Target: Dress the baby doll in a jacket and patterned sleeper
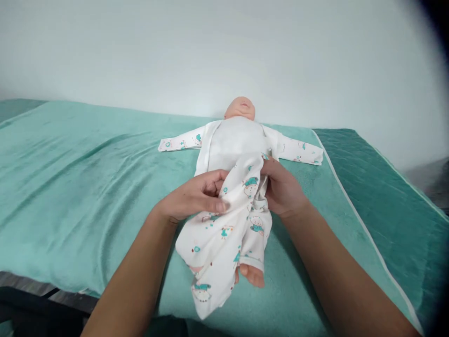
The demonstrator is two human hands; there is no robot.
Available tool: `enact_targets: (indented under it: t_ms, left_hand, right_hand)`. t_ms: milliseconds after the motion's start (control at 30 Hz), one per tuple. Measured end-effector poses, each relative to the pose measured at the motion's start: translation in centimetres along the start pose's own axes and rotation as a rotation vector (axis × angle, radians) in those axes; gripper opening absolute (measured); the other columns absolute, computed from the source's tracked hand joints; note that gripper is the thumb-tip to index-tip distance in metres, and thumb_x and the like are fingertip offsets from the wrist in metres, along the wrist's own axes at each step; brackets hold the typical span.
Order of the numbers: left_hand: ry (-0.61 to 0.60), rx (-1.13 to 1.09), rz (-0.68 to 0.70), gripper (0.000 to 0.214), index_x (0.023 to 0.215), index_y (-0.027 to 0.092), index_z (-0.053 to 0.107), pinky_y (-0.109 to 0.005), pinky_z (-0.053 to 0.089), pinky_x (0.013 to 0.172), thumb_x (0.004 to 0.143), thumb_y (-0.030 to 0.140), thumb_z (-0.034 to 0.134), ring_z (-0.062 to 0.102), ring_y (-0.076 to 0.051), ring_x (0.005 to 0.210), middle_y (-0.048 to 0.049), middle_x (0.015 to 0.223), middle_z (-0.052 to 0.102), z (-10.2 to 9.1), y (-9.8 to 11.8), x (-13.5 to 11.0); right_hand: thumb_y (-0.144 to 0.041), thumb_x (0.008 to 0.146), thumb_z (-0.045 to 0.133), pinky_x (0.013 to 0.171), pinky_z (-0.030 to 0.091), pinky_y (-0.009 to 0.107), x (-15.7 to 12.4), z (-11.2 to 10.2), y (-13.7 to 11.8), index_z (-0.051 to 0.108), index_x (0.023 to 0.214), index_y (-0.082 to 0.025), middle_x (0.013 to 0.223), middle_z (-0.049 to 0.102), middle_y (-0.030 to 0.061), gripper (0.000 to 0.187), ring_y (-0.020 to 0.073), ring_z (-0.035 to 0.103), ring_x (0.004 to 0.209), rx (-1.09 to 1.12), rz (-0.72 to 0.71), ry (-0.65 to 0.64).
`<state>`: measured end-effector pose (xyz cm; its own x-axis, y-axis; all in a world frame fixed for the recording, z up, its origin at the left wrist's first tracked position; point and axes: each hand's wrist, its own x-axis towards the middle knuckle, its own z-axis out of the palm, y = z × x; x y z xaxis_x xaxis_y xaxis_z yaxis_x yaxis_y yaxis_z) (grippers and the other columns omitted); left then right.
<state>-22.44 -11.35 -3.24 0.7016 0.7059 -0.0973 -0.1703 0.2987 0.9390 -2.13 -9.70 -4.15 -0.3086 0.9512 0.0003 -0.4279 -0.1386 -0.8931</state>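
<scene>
A baby doll (240,109) lies on its back, its head at the far side. Its white baby garment (229,135) has sleeves printed with small figures, spread out to both sides. Over the doll's legs my hands hold up a loose printed flap of the garment (224,234). My left hand (196,194) grips the flap's left side, thumb on top and fingers partly behind the cloth. My right hand (282,185) is closed on the flap's upper right edge, its fingertips hidden by fabric. A printed trouser leg (257,234) ends above the doll's bare foot (253,275).
A light teal blanket (87,187) with a few folds lies under the doll. To the right, past its pale edge, is a darker green cover (382,196). A plain white wall (157,51) rises behind. Dark floor shows at lower left.
</scene>
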Motion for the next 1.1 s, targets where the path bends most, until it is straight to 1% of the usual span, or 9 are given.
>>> enact_targets:
  t_ms: [100,267,400,500,633,800,900,1000,1100]
  left_hand:
    - [0.069,0.04,-0.034,0.038,0.096,0.015,0.066,-0.022,0.046,0.055,0.064,0.023,0.084,0.06,-0.013,0.062,-0.0018,0.076,0.066,0.1,-0.2,-0.1]
    - [0.316,-0.067,0.178,0.027,0.091,0.016,0.067,-0.023,0.047,0.057,0.068,0.024,0.078,0.061,-0.014,0.062,-0.0005,0.075,0.066,0.0,-1.1,0.4]
    - [0.366,-0.095,0.238,0.018,0.085,0.017,0.066,-0.021,0.045,0.055,0.069,0.02,0.074,0.058,-0.012,0.06,0.0008,0.071,0.064,-0.2,-1.5,0.9]
    - [0.384,-0.099,0.229,0.015,0.083,0.017,0.065,-0.021,0.043,0.054,0.07,0.02,0.074,0.055,-0.011,0.057,0.0019,0.068,0.061,-0.2,-1.4,1.0]
    - [0.383,-0.095,0.252,0.019,0.075,0.017,0.062,-0.019,0.036,0.047,0.073,0.028,0.077,0.045,-0.008,0.049,0.0036,0.061,0.053,-0.1,-1.3,1.0]
    - [0.364,-0.01,0.239,0.034,0.073,0.017,0.062,-0.019,0.03,0.044,0.077,0.048,0.074,0.039,-0.006,0.047,0.0028,0.06,0.051,-0.3,-1.0,0.8]
    - [0.223,0.054,0.189,0.044,0.083,0.016,0.067,-0.02,0.033,0.043,0.071,0.057,0.076,0.045,-0.008,0.05,-0.0006,0.066,0.058,-0.6,-0.6,0.3]
    - [0.083,0.127,0.045,0.04,0.082,0.014,0.069,-0.022,0.04,0.046,0.061,0.044,0.086,0.052,-0.011,0.053,-0.0025,0.068,0.063,-0.7,-0.3,-0.3]
    - [0.138,0.064,-0.003,0.031,0.076,0.013,0.069,-0.023,0.043,0.046,0.061,0.034,0.086,0.055,-0.012,0.051,-0.003,0.065,0.064,-0.4,-0.6,-0.4]
  right_hand:
    - [-0.032,0.076,0.069,0.052,0.043,0.027,-0.4,0.4,-0.1,0.057,0.07,-0.021,0.061,0.055,-0.0014,0.017,0.014,0.049,0.055,-0.008,-0.017,-0.043]
    - [-0.049,0.086,0.059,0.049,0.04,0.025,-0.9,0.7,-0.4,0.06,0.089,-0.022,0.064,0.058,-0.0012,0.027,0.0135,0.051,0.053,-0.028,-0.062,-0.205]
    - [-0.057,0.071,0.076,0.055,0.042,0.025,-1.2,1.2,-0.6,0.058,0.112,-0.023,0.081,0.061,-0.0004,0.056,0.0131,0.054,0.062,-0.179,-0.08,-0.248]
    - [-0.039,0.066,0.085,0.059,0.041,0.023,-1.7,2.0,-0.7,0.06,0.107,-0.023,0.084,0.059,-0.0023,0.051,0.0116,0.052,0.068,-0.389,-0.07,-0.17]
    - [-0.028,0.073,0.078,0.056,0.036,0.022,-2.1,2.5,-0.4,0.059,0.086,-0.022,0.073,0.051,-0.0045,0.023,0.0103,0.044,0.065,-0.529,-0.028,-0.102]
    - [-0.028,0.075,0.073,0.05,0.034,0.024,-1.8,1.9,0.0,0.058,0.081,-0.023,0.067,0.049,-0.0038,0.017,0.0108,0.041,0.056,-0.246,0.002,0.01]
    - [-0.027,0.074,0.074,0.051,0.036,0.024,-1.6,1.9,-0.1,0.056,0.078,-0.022,0.068,0.051,-0.0032,0.018,0.0112,0.044,0.057,-0.154,0.005,0.029]
    - [-0.031,0.077,0.072,0.051,0.036,0.023,-1.7,2.3,-0.1,0.056,0.079,-0.022,0.067,0.05,-0.0038,0.019,0.0106,0.044,0.056,-0.144,-0.001,0.029]
    - [-0.039,0.079,0.072,0.05,0.036,0.023,-1.9,2.7,0.0,0.057,0.085,-0.023,0.069,0.052,-0.004,0.023,0.0106,0.045,0.056,-0.229,0.005,0.032]
